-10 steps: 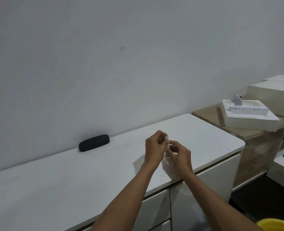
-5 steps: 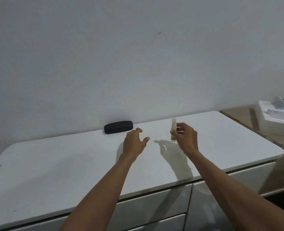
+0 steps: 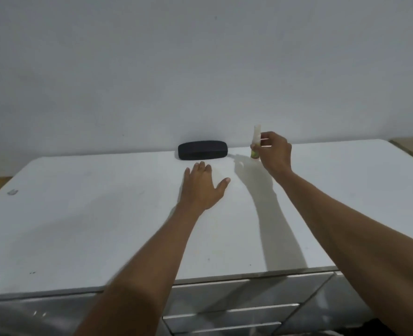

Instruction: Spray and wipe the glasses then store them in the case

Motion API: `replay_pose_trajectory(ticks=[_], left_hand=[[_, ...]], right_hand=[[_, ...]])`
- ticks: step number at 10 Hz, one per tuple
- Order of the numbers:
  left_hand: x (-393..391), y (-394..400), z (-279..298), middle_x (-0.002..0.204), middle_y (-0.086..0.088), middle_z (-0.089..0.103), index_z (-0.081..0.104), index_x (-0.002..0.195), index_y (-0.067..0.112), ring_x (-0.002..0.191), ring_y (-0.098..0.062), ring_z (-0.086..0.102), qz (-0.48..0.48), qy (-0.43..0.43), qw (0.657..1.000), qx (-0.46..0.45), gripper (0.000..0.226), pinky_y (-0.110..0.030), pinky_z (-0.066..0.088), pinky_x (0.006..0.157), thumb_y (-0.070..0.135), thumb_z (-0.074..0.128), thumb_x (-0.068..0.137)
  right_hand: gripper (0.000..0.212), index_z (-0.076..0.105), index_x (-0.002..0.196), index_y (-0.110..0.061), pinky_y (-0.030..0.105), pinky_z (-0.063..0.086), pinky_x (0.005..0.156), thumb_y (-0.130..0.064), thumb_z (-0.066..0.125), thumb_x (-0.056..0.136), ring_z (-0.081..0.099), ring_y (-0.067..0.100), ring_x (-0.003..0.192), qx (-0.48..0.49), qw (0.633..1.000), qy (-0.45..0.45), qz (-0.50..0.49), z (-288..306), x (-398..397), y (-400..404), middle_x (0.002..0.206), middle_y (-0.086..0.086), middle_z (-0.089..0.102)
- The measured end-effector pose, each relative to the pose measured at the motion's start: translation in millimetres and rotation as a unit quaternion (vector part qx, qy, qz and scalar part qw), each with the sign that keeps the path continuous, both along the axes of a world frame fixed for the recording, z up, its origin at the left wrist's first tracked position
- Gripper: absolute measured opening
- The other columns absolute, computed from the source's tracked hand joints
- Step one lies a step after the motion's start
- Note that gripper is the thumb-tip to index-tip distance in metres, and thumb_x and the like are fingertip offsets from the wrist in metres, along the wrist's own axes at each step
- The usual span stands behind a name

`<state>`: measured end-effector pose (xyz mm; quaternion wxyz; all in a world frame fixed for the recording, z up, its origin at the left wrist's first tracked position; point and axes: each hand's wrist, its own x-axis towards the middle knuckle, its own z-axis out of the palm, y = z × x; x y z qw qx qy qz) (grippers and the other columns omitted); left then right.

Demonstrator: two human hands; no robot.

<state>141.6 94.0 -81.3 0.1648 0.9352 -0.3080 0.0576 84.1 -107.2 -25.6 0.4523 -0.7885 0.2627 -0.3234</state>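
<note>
case (image 3: 202,150) lies on the counter (image 3: 79,214) against the wall, spray bottle (image 3: 255,144) to its right.

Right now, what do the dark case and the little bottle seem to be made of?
The dark oblong case looks fabric- or leatherette-covered: matte, no glare. The small pale spray bottle in the right hand looks like translucent plastic, though blur leaves that open.

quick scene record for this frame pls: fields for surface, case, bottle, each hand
surface: white cabinet top, drawers below the front edge
case: black glasses case, closed, lying flat at the back by the wall
bottle: small spray bottle, upright, to the right of the case and apart from it
left hand: left hand open, fingers straight, just short of the case, holding nothing
right hand: right hand grips the bottle
glasses: not in view
</note>
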Motion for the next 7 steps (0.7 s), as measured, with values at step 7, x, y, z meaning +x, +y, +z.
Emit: replay_pose_trajectory(ticks=[7], left_hand=[[5, 0, -4, 0.166, -0.015, 0.028, 0.031, 0.156, 0.003, 0.156, -0.026, 0.017, 0.007, 0.024, 1.000, 0.007, 0.082, -0.046, 0.009, 0.127, 0.063, 0.038, 0.099]], right_hand=[[0.051, 0.061, 0.135, -0.012, 0.021, 0.048, 0.075, -0.010, 0.077, 0.086, 0.067, 0.014, 0.082, 0.070, 0.996, 0.045, 0.010, -15, 60, 3, 0.112, 0.007, 0.073]])
